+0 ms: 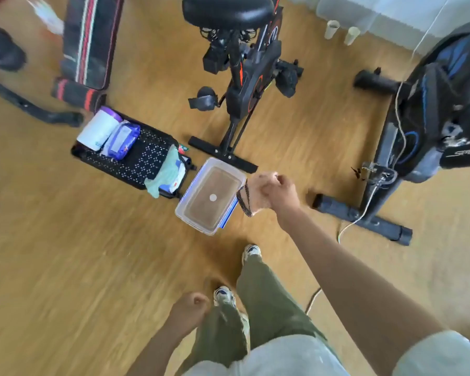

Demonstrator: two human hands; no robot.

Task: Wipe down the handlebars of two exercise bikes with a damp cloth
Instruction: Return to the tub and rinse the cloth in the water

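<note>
Gripping a pale cloth (258, 192) in curled fingers, the right hand (281, 192) is stretched out ahead of the person, its grip closed round the bunched fabric. What looks like a dark fringed edge hangs from the cloth, though blur makes that hard to confirm. The cloth hangs just beside the right rim of a clear tub (215, 162) of water standing on the wooden floor (65, 253). The left hand (189, 308) hangs low by the thigh, its grip curled into a fist with nothing in it. Beyond the tub stands an orange-trimmed bike (244, 77); a blue-trimmed bike (432, 104) stands to the right. Left of the tub a black basket (147, 156) holds a paper roll (98, 130), a wipes pack (122, 141) and a green rag (166, 172).
</note>
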